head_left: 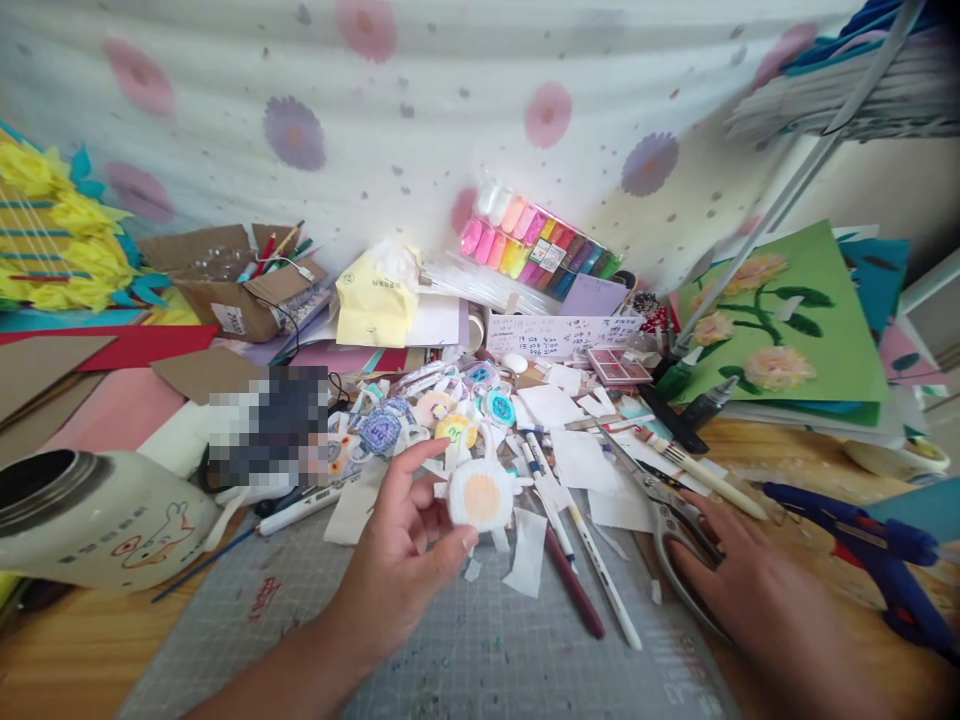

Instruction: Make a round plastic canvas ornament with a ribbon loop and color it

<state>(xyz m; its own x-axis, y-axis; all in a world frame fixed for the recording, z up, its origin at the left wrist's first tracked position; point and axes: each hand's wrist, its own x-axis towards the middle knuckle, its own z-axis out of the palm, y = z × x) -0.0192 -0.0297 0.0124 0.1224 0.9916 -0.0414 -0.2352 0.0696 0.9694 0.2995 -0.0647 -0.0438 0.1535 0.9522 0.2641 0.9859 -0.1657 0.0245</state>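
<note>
My left hand (416, 535) pinches a small white paper cutout (480, 497) between thumb and fingers above the cutting mat. The cutout has a rounded body, a peach circle in its middle and short tabs at its edges. At the right, my right hand (739, 575) is on the handles of a pair of scissors (651, 495), its fingers curled round the grips. The blades point away to the upper left, among paper scraps. Just beyond my left hand lies a pile of small coloured paper cutouts (386, 425), including a yellow round one (455, 431).
A grey cutting mat (465, 640) carries white paper scraps (527, 550), a maroon pen (574, 585) and a white marker (606, 575). A blue glue gun (847, 515) lies far right. A pale bottle (105, 520) lies left. Behind stand a cardboard box (217, 300) and coloured clay packs (540, 240).
</note>
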